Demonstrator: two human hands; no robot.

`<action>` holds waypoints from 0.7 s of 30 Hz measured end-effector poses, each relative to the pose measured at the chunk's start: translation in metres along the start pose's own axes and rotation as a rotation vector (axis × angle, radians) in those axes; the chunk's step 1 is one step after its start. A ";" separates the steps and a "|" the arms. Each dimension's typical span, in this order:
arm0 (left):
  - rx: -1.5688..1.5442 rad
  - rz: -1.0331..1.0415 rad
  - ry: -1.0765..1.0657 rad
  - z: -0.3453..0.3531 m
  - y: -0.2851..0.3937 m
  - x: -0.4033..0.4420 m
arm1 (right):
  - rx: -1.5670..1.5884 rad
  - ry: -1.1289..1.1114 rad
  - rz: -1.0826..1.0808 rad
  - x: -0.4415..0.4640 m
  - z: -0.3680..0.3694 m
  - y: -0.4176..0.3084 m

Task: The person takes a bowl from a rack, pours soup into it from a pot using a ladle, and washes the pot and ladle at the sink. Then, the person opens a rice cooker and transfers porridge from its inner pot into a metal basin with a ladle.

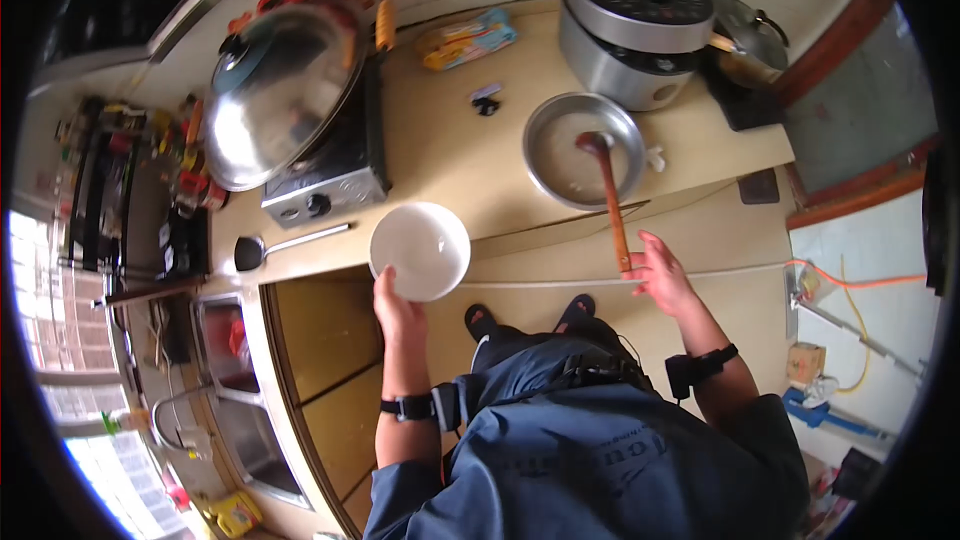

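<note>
My left hand (400, 312) grips a white bowl (425, 250) by its near rim, thumb on the inside, in front of the counter's edge. The bowl is tilted so its inside faces me. A stainless steel basin (535, 165) stands on the counter to the right, with a pale layer across its bottom. In it leans a wooden spoon (611, 202), its head inside and its handle sticking out over the near rim toward me. My right hand (664, 278) is at the end of that handle, fingers apart, fingertips beside or just touching it.
A wok with a domed metal lid (285, 90) sits on a portable stove (325, 190) at the left. Near it lies a spatula (290, 245). A rice cooker (635, 35) stands behind the basin, a colourful packet (468, 40) at the back. The sink (255, 440) is at lower left.
</note>
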State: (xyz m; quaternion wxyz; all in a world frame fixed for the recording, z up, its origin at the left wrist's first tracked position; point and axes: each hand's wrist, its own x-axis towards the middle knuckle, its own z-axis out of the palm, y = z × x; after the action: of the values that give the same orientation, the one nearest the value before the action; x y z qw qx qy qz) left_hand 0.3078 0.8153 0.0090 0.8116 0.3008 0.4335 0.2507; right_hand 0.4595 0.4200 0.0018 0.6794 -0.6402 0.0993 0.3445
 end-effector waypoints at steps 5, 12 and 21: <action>-0.077 -0.110 -0.202 0.068 -0.050 0.033 | 0.002 0.005 -0.015 0.013 0.038 -0.012; 0.054 -0.121 -0.061 0.100 -0.089 0.060 | -0.056 0.048 -0.206 0.004 0.033 -0.029; 0.062 -0.104 -0.060 0.105 -0.111 0.074 | 0.023 -0.018 -0.262 -0.016 0.005 -0.034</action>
State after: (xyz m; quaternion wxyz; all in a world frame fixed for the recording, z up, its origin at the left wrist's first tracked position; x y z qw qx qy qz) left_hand 0.4506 0.7587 -0.0637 0.8265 0.3101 0.4316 0.1858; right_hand 0.4663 0.4212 0.0396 0.7269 -0.6365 0.0126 0.2575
